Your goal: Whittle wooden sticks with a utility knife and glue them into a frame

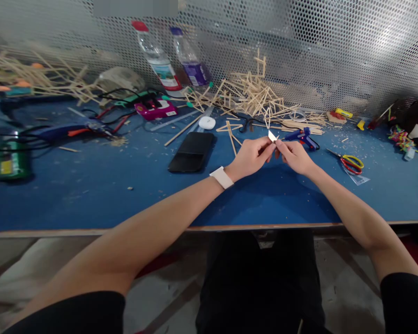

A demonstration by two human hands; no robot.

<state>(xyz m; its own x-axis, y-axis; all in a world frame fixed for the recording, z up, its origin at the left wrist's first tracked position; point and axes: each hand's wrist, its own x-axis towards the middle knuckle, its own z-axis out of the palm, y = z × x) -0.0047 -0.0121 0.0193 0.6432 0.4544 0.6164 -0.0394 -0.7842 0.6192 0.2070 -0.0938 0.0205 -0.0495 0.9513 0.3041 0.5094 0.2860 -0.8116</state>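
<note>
Small pale flat wooden piece (272, 136) above blue matte tabletop (125, 185).
Left hand (251, 157) and right hand (294, 155) pinch it between fingertips.

Craft workshop: glue gun (301, 137), stick pile (254, 95).

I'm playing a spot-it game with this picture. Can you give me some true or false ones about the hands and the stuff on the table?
1. Both hands pinch one small pale piece. True: the left hand and right hand meet on it.
2. The phone lies right of the hands. False: it lies to their left.
3. The scissors have red and yellow handles. True.
4. The glue gun is in the right hand. False: it lies on the table behind the hands.
5. Two bottles stand by the mesh wall. True.
</note>
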